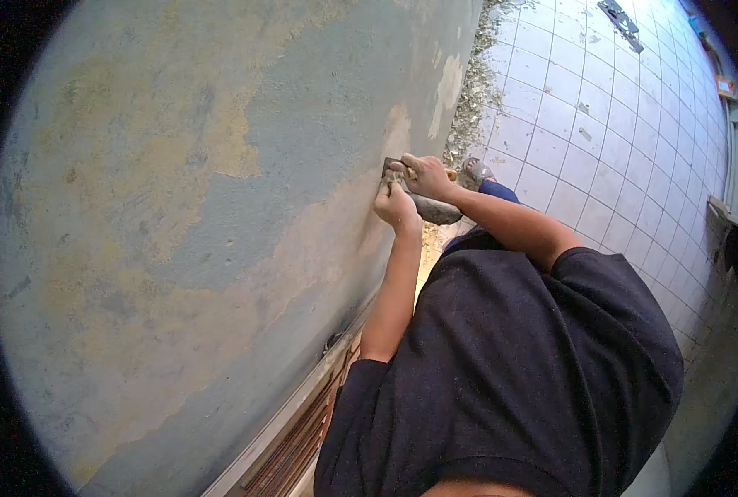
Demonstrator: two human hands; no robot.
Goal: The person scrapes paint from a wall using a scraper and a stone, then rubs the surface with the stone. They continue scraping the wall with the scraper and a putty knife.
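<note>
A scraper [391, 164] with a flat dark blade is held against the wall [220, 240], whose blue-green paint is worn off in large patches. My right hand [429, 177] is closed around its handle, and a wooden-coloured end shows behind the palm. Just below, my left hand [395, 205] is closed too, its fingertips pressed at the blade beside the right hand's fingers. Pale dust coats the fingers of both hands. Bare, pinkish plaster shows around the blade. Beneath my hands is a dark grey, rounded object [437, 210] that I cannot make out.
Paint flakes [471, 103] lie along the foot of the wall. White floor tiles [576, 149] spread to the right, with a dark flat object [622, 25] far off. A sandalled foot [477, 171] stands near the wall. A long frame [303, 406] runs along the wall's lower edge.
</note>
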